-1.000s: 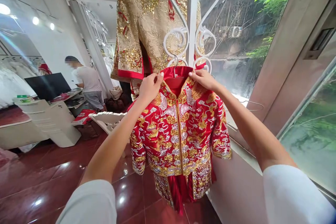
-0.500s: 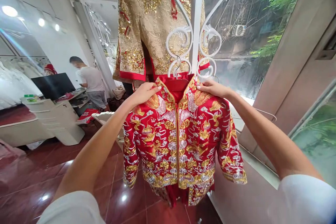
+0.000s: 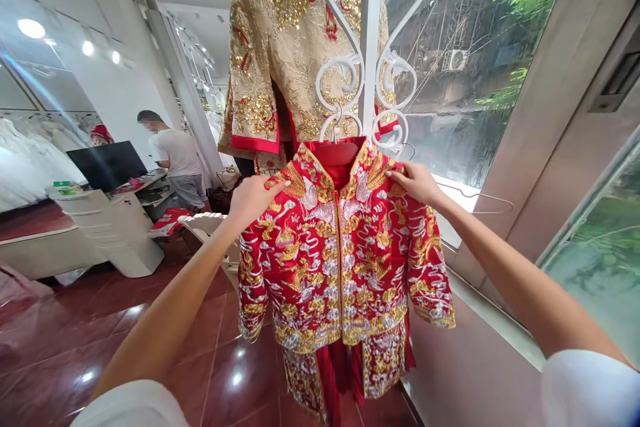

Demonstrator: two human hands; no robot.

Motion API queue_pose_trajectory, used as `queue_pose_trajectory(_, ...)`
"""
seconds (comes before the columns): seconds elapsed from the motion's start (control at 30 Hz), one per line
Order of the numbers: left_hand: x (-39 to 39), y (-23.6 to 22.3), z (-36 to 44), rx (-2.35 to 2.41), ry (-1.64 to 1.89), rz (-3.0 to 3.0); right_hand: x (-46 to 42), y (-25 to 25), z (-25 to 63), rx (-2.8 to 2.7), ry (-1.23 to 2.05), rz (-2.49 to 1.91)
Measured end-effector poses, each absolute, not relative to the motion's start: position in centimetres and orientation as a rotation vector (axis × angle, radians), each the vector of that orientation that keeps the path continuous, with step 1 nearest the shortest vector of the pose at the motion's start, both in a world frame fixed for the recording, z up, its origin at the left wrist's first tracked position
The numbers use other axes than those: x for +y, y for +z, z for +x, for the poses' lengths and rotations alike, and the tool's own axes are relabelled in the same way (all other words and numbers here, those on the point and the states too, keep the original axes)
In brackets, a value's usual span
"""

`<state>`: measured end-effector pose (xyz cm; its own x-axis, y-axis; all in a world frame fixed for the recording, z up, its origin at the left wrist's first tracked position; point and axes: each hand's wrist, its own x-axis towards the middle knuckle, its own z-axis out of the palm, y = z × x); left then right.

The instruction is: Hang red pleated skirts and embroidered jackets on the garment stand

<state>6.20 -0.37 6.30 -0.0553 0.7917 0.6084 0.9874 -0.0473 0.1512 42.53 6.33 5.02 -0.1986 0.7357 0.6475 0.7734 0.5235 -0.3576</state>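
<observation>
A red jacket with gold and silver embroidery hangs upright before me on a red hanger with a metal hook. My left hand grips the shoulder on the left of the view, thumb in front and the other fingers hidden behind the cloth. At the opposite shoulder, my right hand pinches the fabric in the same manner. The jacket's front zip is closed up to the collar base. Below its hem shows a red skirt with embroidered panels.
A white scrolled metal rack stands behind the jacket, with a gold sequinned garment hanging there. Bare wire hangers are by the window on the right. At left, a person stands near a desk with a monitor.
Both hands have slid outward from beside the collar along the shoulders. The jacket's sleeves have drawn inward slightly, and more of the skirt shows beneath the hem.
</observation>
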Motion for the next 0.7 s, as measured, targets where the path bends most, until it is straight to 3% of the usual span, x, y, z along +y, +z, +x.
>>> queue_pose_trajectory(0.17, -1.9, 10.2, 7.9, -1.780, -1.041, -1.808, 3.6, 8.6, 43.7, -1.759, -0.256, -1.230)
queue_pose_trajectory(0.27, -3.4, 8.6, 8.9, -1.789, -1.056, -1.862, 0.6, 6.8, 45.1, -1.769, -0.280, -1.323)
queue_pose_trajectory(0.57, -8.9, -14.6, 11.1, -2.295, -0.532, -2.309, -8.9, -17.2, 46.8, -2.004, 0.124, -1.739)
queue_pose_trajectory(0.7, -7.7, -20.4, 12.1, -2.327, -0.409, -2.404, -9.2, -22.7, 46.8, -2.025, 0.268, -1.854)
